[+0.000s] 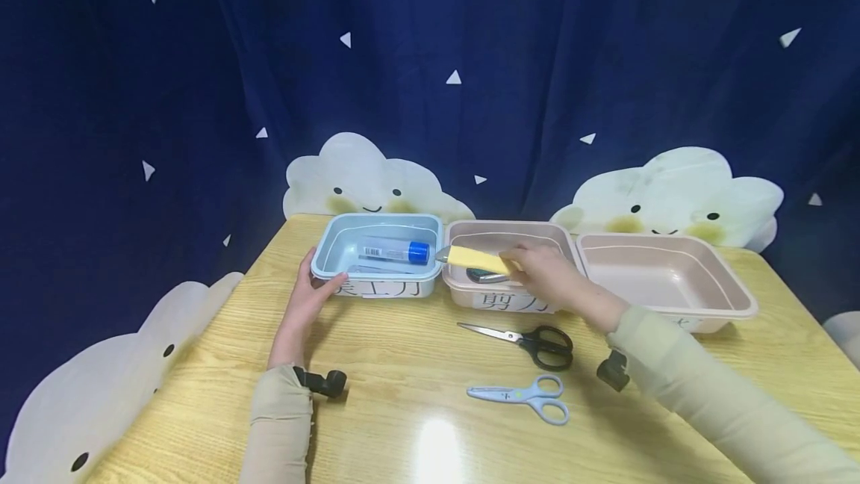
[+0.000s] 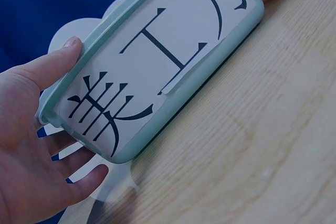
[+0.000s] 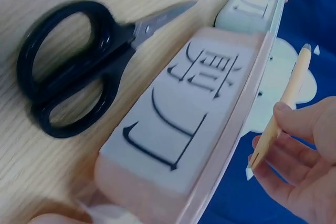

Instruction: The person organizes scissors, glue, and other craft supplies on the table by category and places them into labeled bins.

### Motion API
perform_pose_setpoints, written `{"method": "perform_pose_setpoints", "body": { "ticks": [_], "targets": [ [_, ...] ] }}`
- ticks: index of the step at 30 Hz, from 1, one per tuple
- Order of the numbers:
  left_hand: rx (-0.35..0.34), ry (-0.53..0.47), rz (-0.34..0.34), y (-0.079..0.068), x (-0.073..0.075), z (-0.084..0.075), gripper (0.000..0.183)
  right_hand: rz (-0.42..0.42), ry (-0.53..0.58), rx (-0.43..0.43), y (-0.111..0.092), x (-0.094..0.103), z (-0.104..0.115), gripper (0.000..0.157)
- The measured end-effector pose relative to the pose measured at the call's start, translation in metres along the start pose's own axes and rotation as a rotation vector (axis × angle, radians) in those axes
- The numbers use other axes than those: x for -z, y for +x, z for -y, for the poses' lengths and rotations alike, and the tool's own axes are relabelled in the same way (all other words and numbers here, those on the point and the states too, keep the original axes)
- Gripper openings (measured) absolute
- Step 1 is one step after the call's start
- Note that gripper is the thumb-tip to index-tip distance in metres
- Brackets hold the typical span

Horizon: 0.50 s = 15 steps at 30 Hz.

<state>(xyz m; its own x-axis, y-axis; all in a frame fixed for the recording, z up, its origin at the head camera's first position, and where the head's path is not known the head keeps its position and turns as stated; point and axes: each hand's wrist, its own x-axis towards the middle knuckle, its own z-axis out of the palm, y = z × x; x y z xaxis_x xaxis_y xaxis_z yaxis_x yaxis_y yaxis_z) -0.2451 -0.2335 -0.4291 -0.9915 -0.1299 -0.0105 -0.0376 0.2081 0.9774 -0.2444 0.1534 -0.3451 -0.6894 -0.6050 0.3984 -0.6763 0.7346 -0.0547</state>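
My right hand (image 1: 547,271) pinches a yellow utility knife (image 1: 475,260) above the middle pink bin (image 1: 507,226). The knife's grey tip points left, toward the light blue bin (image 1: 376,219); in the right wrist view the thumb lies on the knife (image 3: 289,95). My left hand (image 1: 312,297) holds the blue bin's front left corner, thumb on the rim and fingers along the outer side. A glue stick (image 1: 396,251) with a blue cap lies in that bin. Partly hidden under the knife, a dark green item (image 1: 485,275) is inside the middle bin.
Black-handled scissors (image 1: 527,340) and light blue scissors (image 1: 527,396) lie on the wooden table (image 1: 383,387) before the bins. To the right stands another pink bin (image 1: 665,282). A dark blue curtain (image 1: 416,36) with clouds hangs behind.
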Motion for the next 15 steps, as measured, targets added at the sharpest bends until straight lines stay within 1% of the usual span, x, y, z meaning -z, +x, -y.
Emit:
{"method": "perform_pose_setpoints", "body": {
  "ticks": [4,11,15],
  "targets": [
    [0.008,0.001,-0.004,0.000,0.000,0.000,0.089,0.003,0.040,-0.036,0.001,-0.005,-0.013,0.017],
    [0.011,0.006,-0.007,-0.002,0.000,0.000,0.089,0.097,0.121,-0.182,0.003,-0.013,-0.029,0.023],
    [0.001,0.015,-0.005,-0.002,0.000,-0.001,0.089,0.125,0.143,-0.223,0.003,-0.017,-0.035,0.028]
  ]
}}
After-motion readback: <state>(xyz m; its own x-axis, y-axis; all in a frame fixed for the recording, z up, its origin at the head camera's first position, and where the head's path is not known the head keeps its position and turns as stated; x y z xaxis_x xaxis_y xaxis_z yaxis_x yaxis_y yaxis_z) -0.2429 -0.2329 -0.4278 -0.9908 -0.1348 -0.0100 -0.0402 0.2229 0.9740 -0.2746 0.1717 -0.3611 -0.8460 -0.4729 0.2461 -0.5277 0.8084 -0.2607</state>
